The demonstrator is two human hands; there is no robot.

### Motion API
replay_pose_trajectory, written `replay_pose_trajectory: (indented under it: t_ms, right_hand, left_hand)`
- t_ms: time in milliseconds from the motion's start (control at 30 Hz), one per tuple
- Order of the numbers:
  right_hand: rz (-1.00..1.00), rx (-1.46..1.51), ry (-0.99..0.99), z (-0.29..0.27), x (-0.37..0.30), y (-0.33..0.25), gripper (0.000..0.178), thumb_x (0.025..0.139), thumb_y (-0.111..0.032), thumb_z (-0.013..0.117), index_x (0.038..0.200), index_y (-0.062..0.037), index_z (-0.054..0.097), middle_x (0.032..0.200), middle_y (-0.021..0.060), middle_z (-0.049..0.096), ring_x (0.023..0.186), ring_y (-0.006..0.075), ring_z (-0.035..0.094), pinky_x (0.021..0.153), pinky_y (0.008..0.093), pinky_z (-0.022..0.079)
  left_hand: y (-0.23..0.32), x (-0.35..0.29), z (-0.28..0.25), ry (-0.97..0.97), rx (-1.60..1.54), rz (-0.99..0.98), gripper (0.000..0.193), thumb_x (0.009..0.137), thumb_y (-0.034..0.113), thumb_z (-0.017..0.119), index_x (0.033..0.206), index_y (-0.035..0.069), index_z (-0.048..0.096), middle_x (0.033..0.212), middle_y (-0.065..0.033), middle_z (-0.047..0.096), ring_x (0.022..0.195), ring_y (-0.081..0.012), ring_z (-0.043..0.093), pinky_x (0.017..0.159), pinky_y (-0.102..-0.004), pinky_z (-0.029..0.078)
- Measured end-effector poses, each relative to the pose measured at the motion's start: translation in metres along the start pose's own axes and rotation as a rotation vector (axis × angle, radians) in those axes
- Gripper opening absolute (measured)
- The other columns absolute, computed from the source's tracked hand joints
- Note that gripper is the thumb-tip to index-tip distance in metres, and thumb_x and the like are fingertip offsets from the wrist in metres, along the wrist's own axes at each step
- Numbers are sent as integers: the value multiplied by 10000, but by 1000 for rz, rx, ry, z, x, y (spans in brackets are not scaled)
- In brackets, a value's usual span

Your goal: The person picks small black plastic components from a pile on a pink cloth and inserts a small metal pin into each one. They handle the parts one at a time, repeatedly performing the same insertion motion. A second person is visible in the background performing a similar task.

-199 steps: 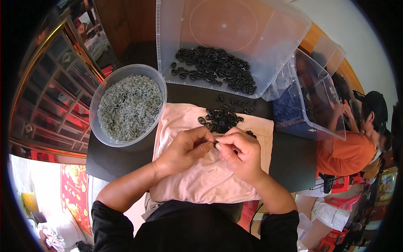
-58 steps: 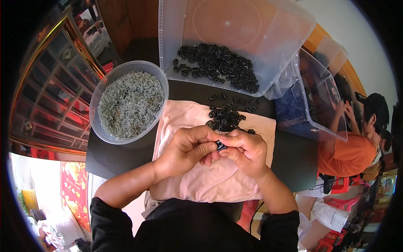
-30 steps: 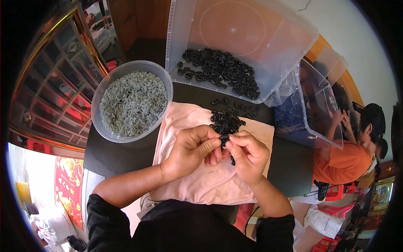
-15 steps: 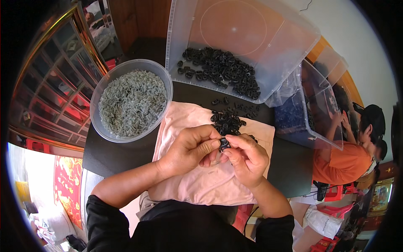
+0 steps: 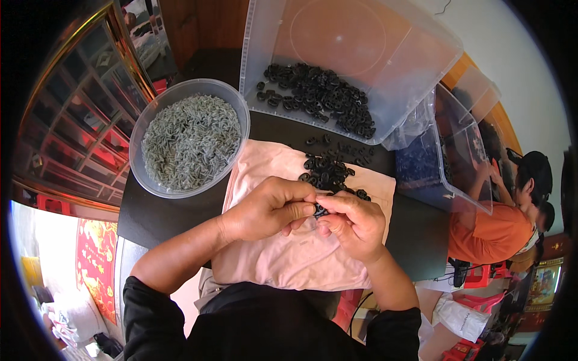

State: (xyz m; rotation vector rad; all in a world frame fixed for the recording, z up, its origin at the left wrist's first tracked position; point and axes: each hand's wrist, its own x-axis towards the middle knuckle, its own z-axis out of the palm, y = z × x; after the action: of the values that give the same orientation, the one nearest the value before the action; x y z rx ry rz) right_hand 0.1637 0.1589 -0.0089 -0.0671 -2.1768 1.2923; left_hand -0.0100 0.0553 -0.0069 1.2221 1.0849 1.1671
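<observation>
Both my hands meet over a pink cloth (image 5: pixel 271 259) spread at the near side of the dark table. Between the fingertips is a small black plastic piece (image 5: pixel 320 210), shaped like a cord lock and largely covered by the fingers. My left hand (image 5: pixel 274 207) pinches it from the left with thumb and forefinger. From the right, my right hand (image 5: pixel 355 225) grips the same piece, its forefinger lying across the top. Just beyond my fingers, a loose heap of similar black plastic pieces (image 5: pixel 327 171) rests on the cloth.
A round clear tub (image 5: pixel 244 141) of small grey springs (image 5: pixel 189 141) stands at the left. Behind the heap, a large clear bin (image 5: pixel 415 60) lies tipped toward me with many black pieces (image 5: pixel 325 96). Another clear bin (image 5: pixel 445 186) stands right, near a person in orange (image 5: pixel 490 234).
My right fingers have closed further over the black piece, so less of it shows. The hands stay at nearly the same spot above the cloth.
</observation>
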Motion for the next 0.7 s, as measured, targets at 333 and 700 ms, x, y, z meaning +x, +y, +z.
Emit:
replay_pose_trajectory:
  t_ms: [333, 700]
  right_hand:
    - [-46, -35, 62, 8, -3, 0, 189, 824, -4, 632, 1004, 41, 593, 756, 110, 613, 564, 122, 594, 490, 209, 461]
    - [-55, -43, 130, 14, -3, -2, 246, 803, 24, 643, 1037, 29, 568, 771, 101, 610, 583, 122, 585, 511, 241, 464]
  left_hand:
    - [-2, -2, 1, -23, -21, 7, 153, 927, 104, 512, 825, 1, 561, 601, 15, 479, 516, -39, 447, 475, -188, 387]
    - [0, 0, 0, -33, -143, 10, 161, 927, 103, 510, 801, 8, 537, 581, 6, 481, 494, -47, 455, 465, -190, 378]
